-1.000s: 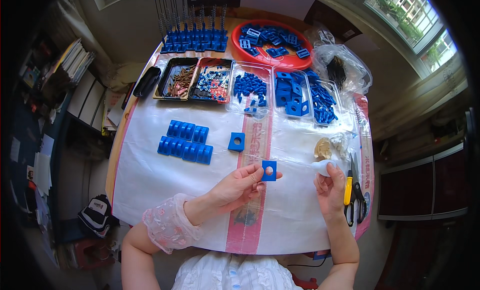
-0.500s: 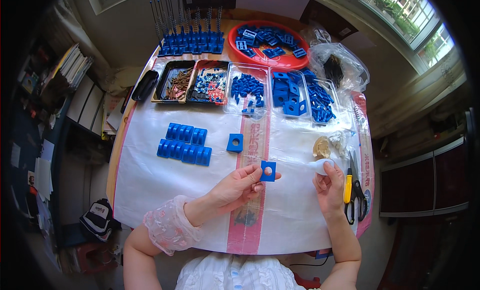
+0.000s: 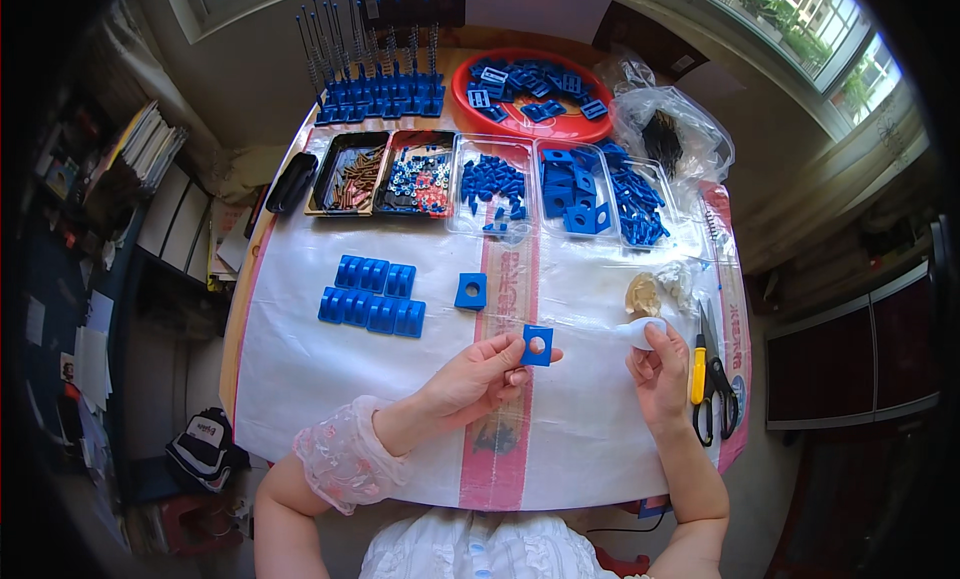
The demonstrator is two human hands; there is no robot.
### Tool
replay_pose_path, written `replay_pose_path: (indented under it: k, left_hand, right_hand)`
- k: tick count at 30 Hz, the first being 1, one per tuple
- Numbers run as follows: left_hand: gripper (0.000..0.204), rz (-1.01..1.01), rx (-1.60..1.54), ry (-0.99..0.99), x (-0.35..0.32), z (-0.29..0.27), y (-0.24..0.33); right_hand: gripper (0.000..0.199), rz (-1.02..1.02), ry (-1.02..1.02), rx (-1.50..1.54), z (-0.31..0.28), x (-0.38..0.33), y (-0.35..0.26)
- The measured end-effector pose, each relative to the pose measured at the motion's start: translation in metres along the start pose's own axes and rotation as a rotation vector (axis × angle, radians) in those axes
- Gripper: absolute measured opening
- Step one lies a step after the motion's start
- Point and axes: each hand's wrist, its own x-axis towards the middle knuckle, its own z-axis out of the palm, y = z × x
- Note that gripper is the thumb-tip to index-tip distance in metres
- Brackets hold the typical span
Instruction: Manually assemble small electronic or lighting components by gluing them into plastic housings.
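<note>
**Inspector A:** Presently, the left hand (image 3: 478, 379) pinches a flat blue plastic square block with a round centre hole (image 3: 537, 346) between thumb and fingertips, raised above the white plastic-covered table (image 3: 300, 369).

**Inspector B:** And the right hand (image 3: 660, 374)?

**Inspector A:** Closed around a small white rounded object (image 3: 636, 331), near the yellow-handled scissors (image 3: 708, 379); what the object is, I cannot tell.

**Inspector B:** Surroundings?

**Inspector A:** A second blue holed block (image 3: 471, 291) lies just beyond the held one. Two rows of blue ribbed plastic pieces (image 3: 375, 296) sit to the left. Trays of blue parts and metal fasteners (image 3: 480, 179) line the far side, with a red round tray (image 3: 535, 97) behind.
</note>
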Motion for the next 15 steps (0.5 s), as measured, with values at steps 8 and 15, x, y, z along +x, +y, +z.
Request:
replay_pose_path:
  k: [8, 15]
  left_hand:
    - [0.029, 0.005, -0.002, -0.011, -0.0004, -0.0018, -0.0013]
    - [0.028, 0.000, 0.010, -0.002, -0.0007, 0.0002, -0.0001]
  right_hand:
    - [0.010, -0.006, -0.021, 0.010, -0.0020, 0.0001, 0.0006]
    - [0.010, -0.010, -0.003, -0.027, 0.0008, -0.0002, -0.0012]
